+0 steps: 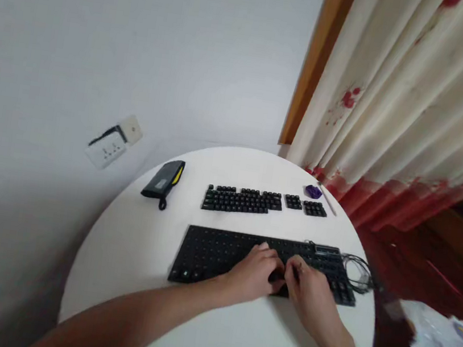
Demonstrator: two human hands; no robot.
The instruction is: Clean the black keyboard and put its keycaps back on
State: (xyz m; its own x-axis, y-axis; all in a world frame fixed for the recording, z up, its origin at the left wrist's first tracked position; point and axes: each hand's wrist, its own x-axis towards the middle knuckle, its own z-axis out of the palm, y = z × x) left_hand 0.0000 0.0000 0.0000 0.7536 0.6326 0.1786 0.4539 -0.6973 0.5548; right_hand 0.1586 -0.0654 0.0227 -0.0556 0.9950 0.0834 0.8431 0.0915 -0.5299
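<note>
A black computer keyboard lies across the white round table, with much of its key field bare of caps. Some keycaps show along its lower left edge and at its lower right. My left hand rests over the middle of the keyboard with its fingers curled and closed. Close beside it, my right hand pinches with thumb and forefinger over the right-of-middle part. The fingertips of both hands nearly meet, and whatever is between them is too small or hidden to make out. Behind the keyboard, loose black keycaps are laid out in keyboard-like rows.
Smaller keycap groups sit right of the main block. A purple crumpled object and a thin pale stick lie near the far right edge. A dark pouch is at left. The keyboard's coiled cable rests at right.
</note>
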